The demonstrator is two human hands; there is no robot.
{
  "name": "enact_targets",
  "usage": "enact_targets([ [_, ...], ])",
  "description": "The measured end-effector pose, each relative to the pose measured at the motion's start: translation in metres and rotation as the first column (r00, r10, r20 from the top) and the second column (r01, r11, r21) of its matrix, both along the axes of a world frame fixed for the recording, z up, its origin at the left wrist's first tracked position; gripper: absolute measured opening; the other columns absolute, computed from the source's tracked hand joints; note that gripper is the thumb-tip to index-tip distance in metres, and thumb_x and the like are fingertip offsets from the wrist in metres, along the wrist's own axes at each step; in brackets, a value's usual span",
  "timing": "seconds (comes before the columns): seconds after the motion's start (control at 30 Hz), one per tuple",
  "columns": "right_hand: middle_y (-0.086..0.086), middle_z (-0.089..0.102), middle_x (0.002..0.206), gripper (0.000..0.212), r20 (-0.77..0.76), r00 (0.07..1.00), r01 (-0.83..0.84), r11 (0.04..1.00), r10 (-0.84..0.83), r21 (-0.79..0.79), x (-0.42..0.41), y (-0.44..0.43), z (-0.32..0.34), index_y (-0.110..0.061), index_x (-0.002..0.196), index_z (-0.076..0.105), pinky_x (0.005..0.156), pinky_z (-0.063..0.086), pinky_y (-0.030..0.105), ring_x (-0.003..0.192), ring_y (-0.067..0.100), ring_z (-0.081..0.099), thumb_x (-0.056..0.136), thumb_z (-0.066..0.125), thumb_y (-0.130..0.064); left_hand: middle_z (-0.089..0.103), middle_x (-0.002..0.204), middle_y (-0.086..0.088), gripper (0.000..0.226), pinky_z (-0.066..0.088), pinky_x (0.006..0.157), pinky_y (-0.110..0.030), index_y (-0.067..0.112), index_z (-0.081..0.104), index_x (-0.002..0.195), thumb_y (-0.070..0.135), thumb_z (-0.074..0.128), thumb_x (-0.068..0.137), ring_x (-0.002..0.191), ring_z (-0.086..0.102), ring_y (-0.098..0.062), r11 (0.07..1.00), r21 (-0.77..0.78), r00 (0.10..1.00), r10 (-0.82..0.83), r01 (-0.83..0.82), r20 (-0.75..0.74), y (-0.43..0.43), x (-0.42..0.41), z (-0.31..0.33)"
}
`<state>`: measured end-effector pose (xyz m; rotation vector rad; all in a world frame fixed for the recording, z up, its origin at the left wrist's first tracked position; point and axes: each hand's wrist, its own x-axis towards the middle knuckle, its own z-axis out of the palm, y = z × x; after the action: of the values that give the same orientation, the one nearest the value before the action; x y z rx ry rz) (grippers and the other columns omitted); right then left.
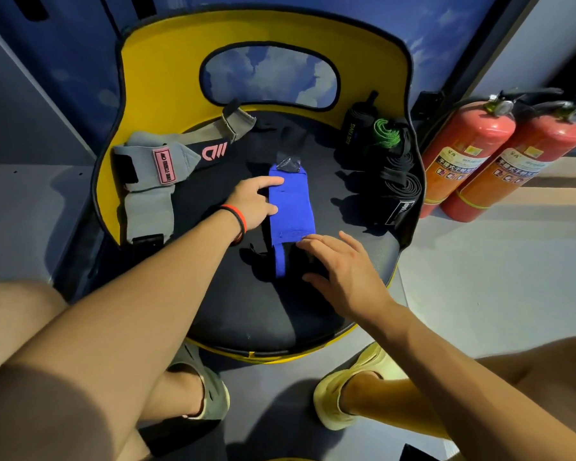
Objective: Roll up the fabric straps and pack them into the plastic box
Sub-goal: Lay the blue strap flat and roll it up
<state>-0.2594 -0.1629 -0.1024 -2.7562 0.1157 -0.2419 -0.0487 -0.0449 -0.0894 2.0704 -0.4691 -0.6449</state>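
A blue fabric strap (291, 207) lies flat and lengthwise on the black seat of a yellow chair (167, 78). Its narrow blue loop points toward me and a dark tab sits at its far end. My left hand (255, 202) rests with straight fingers on the strap's left edge. My right hand (341, 271) lies open, fingertips touching the strap's near right corner. A grey strap with pink labels (153, 181) sprawls at the seat's left. Black rolled straps (396, 184) and one with green trim (384, 133) sit at the right. No plastic box is in view.
Two red fire extinguishers (486, 158) stand on the floor right of the chair. My knees and sandalled feet (207, 390) are at the chair's front edge. A blue wall rises behind the chair.
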Motion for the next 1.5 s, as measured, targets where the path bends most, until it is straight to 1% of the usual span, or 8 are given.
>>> enact_targets([
  [0.2,-0.009,0.054,0.147,0.057,-0.111,0.992,-0.043,0.992,0.056,0.117,0.014,-0.012,0.007,-0.026,0.145,0.051,0.12,0.026,0.05,0.137,0.014,0.049,0.092,0.072,-0.03,0.07,0.091,-0.024,0.062,0.059,0.084,-0.032,0.036,0.06,0.134,-0.003,0.067,0.086,0.089,0.067,-0.034,1.0,0.009,0.997,-0.022,0.022,0.075,-0.004,-0.002,-0.013],
  [0.3,-0.011,0.055,0.145,0.055,-0.218,0.974,-0.047,0.993,0.069,0.106,0.024,-0.016,0.02,-0.029,0.145,0.049,0.122,0.016,0.048,0.136,0.013,0.047,0.094,0.07,-0.032,0.07,0.081,-0.014,0.061,0.057,0.081,-0.025,0.033,0.061,0.133,-0.004,0.068,0.085,0.077,0.067,-0.024,1.0,0.008,0.987,0.005,-0.007,0.162,-0.004,-0.01,-0.012],
  [0.57,-0.008,0.065,0.117,0.046,-0.452,0.861,-0.107,0.951,0.235,0.29,0.009,-0.019,0.037,-0.033,0.131,0.057,0.093,0.048,0.034,0.102,0.019,0.059,0.089,0.076,-0.034,0.051,0.049,0.005,0.061,0.051,0.062,-0.02,0.031,0.063,0.131,-0.005,0.068,0.082,0.049,0.046,-0.01,1.0,-0.006,0.999,-0.022,0.022,0.035,0.022,-0.044,-0.019],
  [0.73,-0.005,0.063,0.118,0.046,-0.509,0.814,-0.113,0.936,0.28,0.334,0.007,-0.017,0.039,-0.032,0.134,0.058,0.089,0.05,0.033,0.101,0.02,0.058,0.091,0.074,-0.033,0.059,0.124,0.001,0.058,0.052,0.082,-0.016,0.026,0.062,0.133,0.003,0.076,0.082,0.096,0.062,-0.019,0.999,-0.026,0.986,0.051,-0.048,0.156,0.037,-0.075,-0.022],
  [0.97,0.001,0.045,0.115,0.046,-0.464,0.863,-0.027,0.936,0.198,0.35,-0.003,-0.013,0.038,-0.029,0.142,0.056,0.102,0.035,0.029,0.111,0.014,0.039,0.098,0.066,-0.033,0.068,0.092,0.012,0.002,0.054,0.081,-0.029,0.025,0.075,0.087,0.023,0.076,0.085,0.088,0.066,-0.005,0.986,-0.043,0.963,-0.15,0.164,0.225,0.066,-0.094,0.001],
  [1.17,-0.007,0.053,0.113,0.038,-0.359,0.926,0.038,0.916,0.118,0.399,-0.014,-0.01,0.028,-0.03,0.133,0.058,0.09,0.043,0.025,0.098,0.008,0.052,0.097,0.065,-0.041,0.051,0.117,0.017,0.057,0.049,0.086,-0.024,0.031,0.06,0.116,0.044,0.087,0.068,0.103,0.058,-0.006,0.94,0.156,0.864,-0.339,0.302,0.372,0.086,-0.129,-0.002],
  [1.3,-0.007,0.062,0.107,0.045,-0.268,0.963,0.072,0.913,0.041,0.401,-0.03,-0.007,0.02,-0.036,0.114,0.048,0.078,0.055,0.035,0.092,0.016,0.06,0.084,0.077,-0.053,0.047,0.12,0.015,0.053,0.046,0.081,-0.024,0.03,0.055,0.119,0.036,0.084,0.076,0.1,0.059,-0.012,0.961,0.175,0.847,-0.271,0.212,0.458,0.085,-0.145,-0.008],
  [1.5,-0.01,0.059,0.118,0.065,-0.176,0.98,-0.043,0.97,0.087,0.238,-0.044,-0.002,0.011,-0.034,0.125,0.047,0.079,0.051,0.025,0.098,0.015,0.056,0.075,0.086,-0.026,0.05,0.112,0.019,0.05,0.054,0.087,-0.03,0.032,0.057,0.114,0.032,0.086,0.073,0.102,0.058,-0.007,0.962,0.107,0.875,-0.275,0.253,0.398,0.09,-0.138,-0.007],
])
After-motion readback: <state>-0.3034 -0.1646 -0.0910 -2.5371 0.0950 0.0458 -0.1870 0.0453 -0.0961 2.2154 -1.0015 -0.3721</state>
